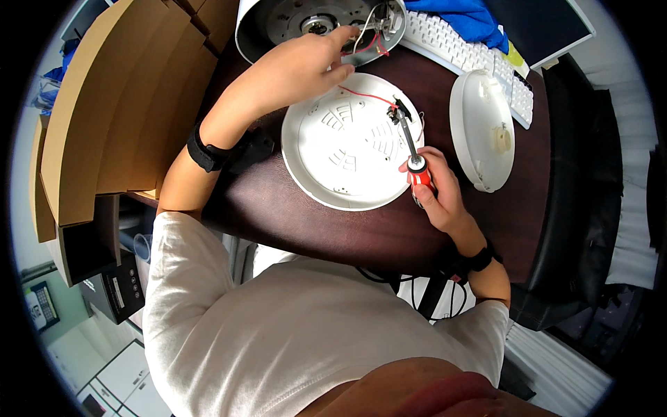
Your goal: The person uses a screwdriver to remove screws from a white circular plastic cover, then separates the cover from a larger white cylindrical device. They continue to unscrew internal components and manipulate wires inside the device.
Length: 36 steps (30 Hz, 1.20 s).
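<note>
At the far side of the table, a round, metal-lined cooker body (278,35) shows its open underside, with red and white wires (379,42) inside. My left hand (309,66) straddles its near rim: the index finger reaches inside by the wires and the thumb lies outside. A white round base cover (316,160) with vent slots lies in front of it. A red wire runs from the cooker toward a small black part (397,111) at the cover's right side. My right hand (441,187) grips a screwdriver (420,174) with a red and white handle, its tip at that black part.
To the right, a white round lid-like piece (479,132) stands tilted on the dark table (278,219). Behind it are a white keyboard (445,45), a blue cloth (462,17) and a monitor (549,28). Cardboard boxes (125,104) rise at the left. A black chair (580,208) is at the right.
</note>
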Available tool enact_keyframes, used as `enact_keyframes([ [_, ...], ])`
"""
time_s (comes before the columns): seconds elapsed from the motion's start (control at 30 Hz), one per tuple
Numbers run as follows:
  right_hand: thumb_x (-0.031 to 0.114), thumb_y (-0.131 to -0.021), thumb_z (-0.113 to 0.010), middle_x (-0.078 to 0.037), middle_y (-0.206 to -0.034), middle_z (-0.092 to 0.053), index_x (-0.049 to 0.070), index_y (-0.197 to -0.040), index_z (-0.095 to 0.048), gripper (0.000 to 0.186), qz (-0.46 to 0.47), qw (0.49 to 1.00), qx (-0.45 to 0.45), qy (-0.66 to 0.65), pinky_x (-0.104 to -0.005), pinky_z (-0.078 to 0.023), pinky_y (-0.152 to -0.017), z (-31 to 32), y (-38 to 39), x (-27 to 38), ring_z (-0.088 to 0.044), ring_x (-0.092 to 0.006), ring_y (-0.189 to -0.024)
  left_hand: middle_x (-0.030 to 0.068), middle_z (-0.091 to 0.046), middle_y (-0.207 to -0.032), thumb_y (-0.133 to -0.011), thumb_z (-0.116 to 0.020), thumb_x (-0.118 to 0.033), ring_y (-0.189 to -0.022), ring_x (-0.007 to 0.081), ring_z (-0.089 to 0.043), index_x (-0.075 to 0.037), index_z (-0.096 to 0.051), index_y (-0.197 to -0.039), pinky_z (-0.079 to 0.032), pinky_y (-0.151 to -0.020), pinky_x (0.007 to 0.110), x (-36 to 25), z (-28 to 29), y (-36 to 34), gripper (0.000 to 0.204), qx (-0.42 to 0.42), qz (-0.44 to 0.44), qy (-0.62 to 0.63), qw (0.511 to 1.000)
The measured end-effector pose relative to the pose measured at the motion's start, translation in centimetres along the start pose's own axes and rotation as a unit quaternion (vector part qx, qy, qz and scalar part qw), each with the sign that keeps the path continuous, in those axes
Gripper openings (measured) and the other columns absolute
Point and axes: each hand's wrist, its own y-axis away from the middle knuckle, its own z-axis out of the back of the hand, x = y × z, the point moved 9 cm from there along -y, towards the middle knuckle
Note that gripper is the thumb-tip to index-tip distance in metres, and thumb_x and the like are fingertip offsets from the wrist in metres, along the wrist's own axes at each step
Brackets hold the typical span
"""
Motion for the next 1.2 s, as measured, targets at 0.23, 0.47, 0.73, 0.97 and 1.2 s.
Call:
enact_keyframes([
  [0.23, 0.025, -0.097, -0.06, -0.022, -0.124, -0.058, -0.007, -0.129, -0.052, 0.047, 0.025, 0.999, 0.017, 0.037, -0.0452, -0.041, -0.103, -0.1, -0.2, 0.4, -0.051, -0.0393, -0.118, 0.0201, -0.068, -0.082, -0.094, -0.057, -0.007, -0.076, 0.0336, -0.068, 0.005, -0.048, -0.135, -0.052, -0.071, 0.041, 0.8, -0.4, -0.2, 0.044, -0.033, 0.022, -0.016, 0.999],
  [0.47, 0.023, -0.096, -0.061, -0.022, -0.123, -0.058, -0.007, -0.129, -0.052, 0.045, 0.009, 1.0, 0.003, 0.019, -0.047, -0.041, -0.103, 0.1, 0.1, 0.1, -0.051, -0.0405, -0.119, 0.0204, -0.065, -0.076, -0.092, -0.055, -0.004, -0.075, 0.0367, -0.067, 0.004, -0.05, -0.13, -0.051, -0.069, 0.045, 0.9, -0.3, -0.4, 0.039, -0.05, 0.03, -0.054, 0.997],
  [0.73, 0.023, -0.096, -0.061, -0.023, -0.123, -0.058, -0.007, -0.128, -0.052, 0.046, 0.043, 0.997, 0.009, 0.061, -0.0475, -0.041, -0.103, 0.1, -0.2, 0.7, -0.052, -0.0412, -0.118, 0.0226, -0.066, -0.078, -0.092, -0.055, -0.007, -0.078, 0.0396, -0.066, 0.0, -0.055, -0.126, -0.051, -0.07, 0.049, 0.1, 1.1, 0.1, 0.035, -0.068, 0.056, -0.149, 0.985],
  [0.97, 0.023, -0.095, -0.061, -0.023, -0.124, -0.058, -0.008, -0.128, -0.052, 0.046, 0.043, 0.996, 0.013, 0.073, -0.0476, -0.041, -0.103, 0.1, -0.3, 0.8, -0.052, -0.0418, -0.119, 0.0222, -0.066, -0.076, -0.092, -0.056, -0.009, -0.076, 0.0397, -0.067, -0.001, -0.056, -0.128, -0.052, -0.069, 0.05, -0.2, 0.9, 0.3, 0.037, -0.056, 0.071, -0.154, 0.984],
  [1.2, 0.021, -0.094, -0.061, -0.023, -0.123, -0.058, -0.008, -0.128, -0.052, 0.045, 0.044, 0.996, 0.014, 0.072, -0.0471, -0.042, -0.102, 0.1, -0.3, 1.0, -0.052, -0.0413, -0.119, 0.0212, -0.065, -0.073, -0.09, -0.057, -0.009, -0.075, 0.0392, -0.067, 0.0, -0.055, -0.128, -0.051, -0.068, 0.049, -0.1, 0.3, -0.1, 0.039, -0.052, 0.052, -0.12, 0.99],
])
